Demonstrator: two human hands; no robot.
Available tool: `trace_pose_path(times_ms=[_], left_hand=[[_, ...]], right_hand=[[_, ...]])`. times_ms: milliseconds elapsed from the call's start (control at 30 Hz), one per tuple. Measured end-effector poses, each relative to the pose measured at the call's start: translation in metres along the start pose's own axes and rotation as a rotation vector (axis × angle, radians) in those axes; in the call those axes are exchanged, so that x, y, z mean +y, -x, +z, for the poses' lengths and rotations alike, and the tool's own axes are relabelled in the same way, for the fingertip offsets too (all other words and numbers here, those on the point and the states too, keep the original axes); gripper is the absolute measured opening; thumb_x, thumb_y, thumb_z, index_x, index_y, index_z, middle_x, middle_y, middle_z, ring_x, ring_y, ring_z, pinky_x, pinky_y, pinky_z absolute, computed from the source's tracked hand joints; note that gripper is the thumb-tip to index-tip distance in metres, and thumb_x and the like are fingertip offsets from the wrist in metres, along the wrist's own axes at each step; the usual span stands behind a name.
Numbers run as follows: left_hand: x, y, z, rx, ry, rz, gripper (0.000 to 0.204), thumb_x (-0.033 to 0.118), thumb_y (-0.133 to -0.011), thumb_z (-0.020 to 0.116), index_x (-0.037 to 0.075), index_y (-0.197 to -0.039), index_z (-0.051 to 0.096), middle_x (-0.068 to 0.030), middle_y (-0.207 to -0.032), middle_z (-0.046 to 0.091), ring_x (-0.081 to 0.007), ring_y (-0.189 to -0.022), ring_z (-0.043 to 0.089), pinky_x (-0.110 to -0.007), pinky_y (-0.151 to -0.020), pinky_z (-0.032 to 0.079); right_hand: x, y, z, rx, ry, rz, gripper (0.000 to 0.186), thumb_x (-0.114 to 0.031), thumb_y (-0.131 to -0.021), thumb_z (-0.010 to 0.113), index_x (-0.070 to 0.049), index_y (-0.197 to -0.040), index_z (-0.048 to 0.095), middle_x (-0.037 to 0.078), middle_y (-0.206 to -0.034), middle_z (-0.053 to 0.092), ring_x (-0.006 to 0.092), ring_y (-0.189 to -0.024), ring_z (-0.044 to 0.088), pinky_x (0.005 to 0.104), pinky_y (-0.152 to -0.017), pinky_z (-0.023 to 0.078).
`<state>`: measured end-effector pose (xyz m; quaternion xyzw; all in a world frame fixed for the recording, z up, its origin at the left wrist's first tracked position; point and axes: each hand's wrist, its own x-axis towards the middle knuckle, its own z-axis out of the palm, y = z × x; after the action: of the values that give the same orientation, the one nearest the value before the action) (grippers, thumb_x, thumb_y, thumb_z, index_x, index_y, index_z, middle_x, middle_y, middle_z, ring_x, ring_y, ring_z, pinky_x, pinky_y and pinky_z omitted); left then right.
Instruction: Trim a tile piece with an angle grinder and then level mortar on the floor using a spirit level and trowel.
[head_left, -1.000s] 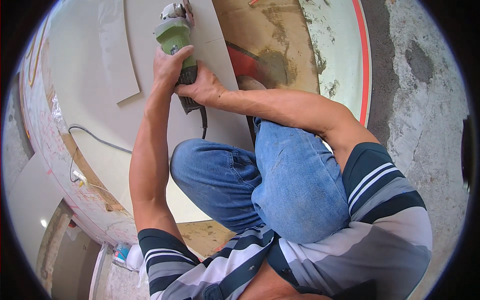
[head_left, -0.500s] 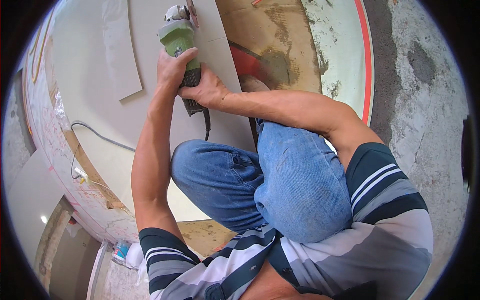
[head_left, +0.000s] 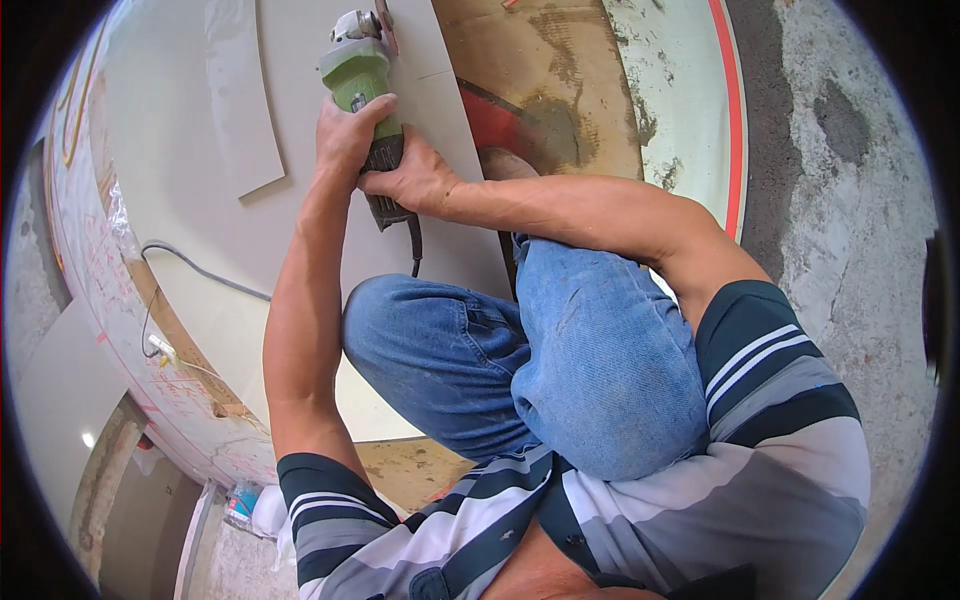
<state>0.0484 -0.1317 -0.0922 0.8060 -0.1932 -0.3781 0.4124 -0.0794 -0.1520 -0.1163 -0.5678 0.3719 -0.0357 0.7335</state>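
The striped shirt (head_left: 790,490) at the bottom is white, gray and dark, with short sleeves (head_left: 770,350). The blue jeans (head_left: 610,370) in the middle look dusty.

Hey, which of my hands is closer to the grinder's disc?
Left. Your left hand is around the green body of the grinder, behind the disc; your right hand sits farther back, at the black rear handle.

A building site, shown by the bare concrete floor (head_left: 850,250), stained brown board (head_left: 545,50), pale panel (head_left: 435,108) and angle grinder (head_left: 357,78).
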Motion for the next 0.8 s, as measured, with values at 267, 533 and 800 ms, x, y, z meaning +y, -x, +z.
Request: trace_pose_path(times_ms=[267, 533, 800], left_hand=[[0.004, 0.008, -0.001, -0.016, 0.022, 0.006, 0.051, 0.024, -0.068, 0.076, -0.002, -0.106, 0.056, -0.0099, -0.091, 0.063, -0.0179, -0.078, 0.062, -0.031, -0.071, 0.050], [0.004, 0.015, 0.000, 0.002, 0.011, 0.009, 0.052, 0.025, -0.068, 0.076, -0.002, -0.107, 0.055, -0.0106, -0.093, 0.064, -0.0185, -0.080, 0.063, -0.032, -0.072, 0.051], [0.004, 0.019, 0.002, 0.001, 0.026, 0.009, 0.053, 0.025, -0.067, 0.076, -0.002, -0.108, 0.054, -0.0105, -0.094, 0.063, -0.0182, -0.080, 0.063, -0.031, -0.073, 0.051]], right_hand=[[-0.008, 0.011, 0.000, 0.047, 0.072, -0.055, 0.071, -0.028, -0.065, 0.080, 0.002, -0.116, 0.041, 0.014, -0.102, 0.059, 0.0233, -0.097, 0.060, 0.0337, -0.086, 0.048], [-0.003, 0.013, 0.000, -0.005, 0.002, 0.002, 0.083, -0.035, -0.059, 0.079, 0.004, -0.120, 0.039, 0.021, -0.109, 0.058, 0.0322, -0.106, 0.058, 0.0368, -0.093, 0.045], [-0.003, 0.018, -0.002, -0.007, 0.020, 0.013, 0.081, -0.036, -0.059, 0.079, 0.002, -0.119, 0.040, 0.021, -0.107, 0.059, 0.0325, -0.104, 0.059, 0.0370, -0.091, 0.046]])
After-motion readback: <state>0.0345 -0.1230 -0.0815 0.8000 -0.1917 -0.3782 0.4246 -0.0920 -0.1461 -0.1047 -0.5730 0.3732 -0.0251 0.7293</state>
